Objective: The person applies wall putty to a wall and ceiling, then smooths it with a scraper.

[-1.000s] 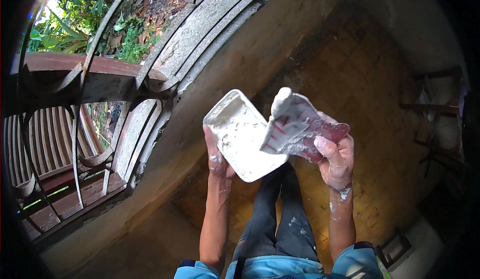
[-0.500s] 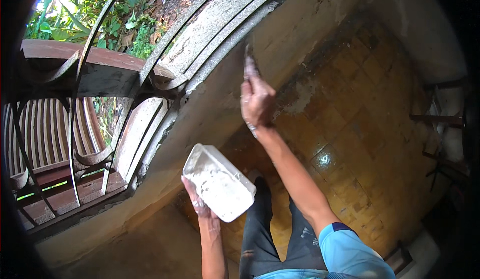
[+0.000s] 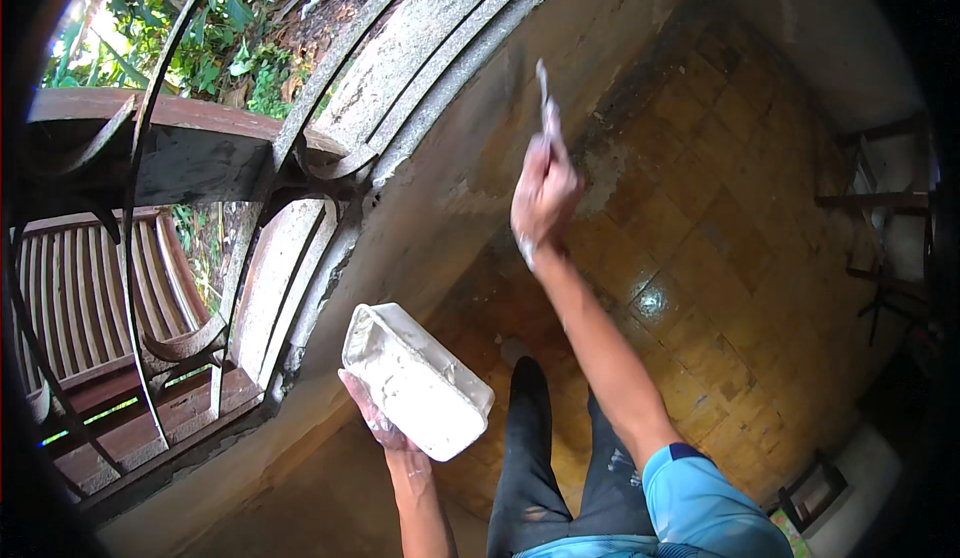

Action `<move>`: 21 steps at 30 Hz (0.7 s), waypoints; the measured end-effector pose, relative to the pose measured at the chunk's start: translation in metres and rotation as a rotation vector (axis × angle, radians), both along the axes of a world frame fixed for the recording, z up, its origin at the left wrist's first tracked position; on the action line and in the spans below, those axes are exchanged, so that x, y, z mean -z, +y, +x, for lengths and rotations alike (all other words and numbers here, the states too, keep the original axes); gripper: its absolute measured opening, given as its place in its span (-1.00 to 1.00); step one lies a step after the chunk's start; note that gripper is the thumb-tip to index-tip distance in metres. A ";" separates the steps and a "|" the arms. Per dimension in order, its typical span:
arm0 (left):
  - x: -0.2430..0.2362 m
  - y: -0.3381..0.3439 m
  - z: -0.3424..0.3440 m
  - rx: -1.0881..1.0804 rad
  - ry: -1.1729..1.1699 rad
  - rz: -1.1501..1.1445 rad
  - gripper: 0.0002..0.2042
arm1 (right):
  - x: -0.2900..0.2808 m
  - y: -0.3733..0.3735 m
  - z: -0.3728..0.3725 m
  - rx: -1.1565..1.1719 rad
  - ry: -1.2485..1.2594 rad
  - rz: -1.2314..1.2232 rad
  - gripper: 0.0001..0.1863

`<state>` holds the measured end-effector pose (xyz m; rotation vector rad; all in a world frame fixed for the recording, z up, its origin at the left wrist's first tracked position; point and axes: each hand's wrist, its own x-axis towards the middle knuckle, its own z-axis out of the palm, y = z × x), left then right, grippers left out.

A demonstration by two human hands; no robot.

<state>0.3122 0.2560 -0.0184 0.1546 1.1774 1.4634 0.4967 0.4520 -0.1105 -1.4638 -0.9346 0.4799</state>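
At the lower centre, my left hand (image 3: pixel 373 413) holds a white rectangular plastic tub (image 3: pixel 420 388) from its left side, with white paste in it. My right hand (image 3: pixel 545 183) is raised at the upper centre, its fingers closed on a putty scraper (image 3: pixel 548 93) seen nearly edge-on. The scraper is at the plastered wall (image 3: pixel 450 188) below the rough concrete sill (image 3: pixel 330 258); I cannot tell whether it touches. White smears show on my hands and wrists.
Curved iron grille bars (image 3: pixel 135 258) cross the window at the left, with a slatted wooden bench (image 3: pixel 100 298) and plants (image 3: pixel 200 38) beyond. Yellow floor tiles (image 3: pixel 690 258) lie below. A dark frame-like stand (image 3: pixel 870 198) stands at the right and another (image 3: pixel 810 488) at the bottom right.
My right hand and scraper have left the tub and risen up to the wall, moving a little further right in the last half second. My left hand and tub have moved down and left.
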 end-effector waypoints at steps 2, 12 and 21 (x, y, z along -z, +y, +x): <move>-0.002 0.001 -0.002 0.006 0.022 -0.008 -0.38 | 0.003 0.023 0.000 0.000 -0.004 0.012 -0.65; -0.007 -0.005 -0.023 0.000 0.100 -0.016 -0.37 | 0.032 -0.087 -0.120 -0.220 0.107 0.237 -0.60; -0.003 -0.026 -0.053 0.058 0.029 0.022 -0.34 | 0.024 0.024 -0.058 0.092 -0.091 0.141 -0.59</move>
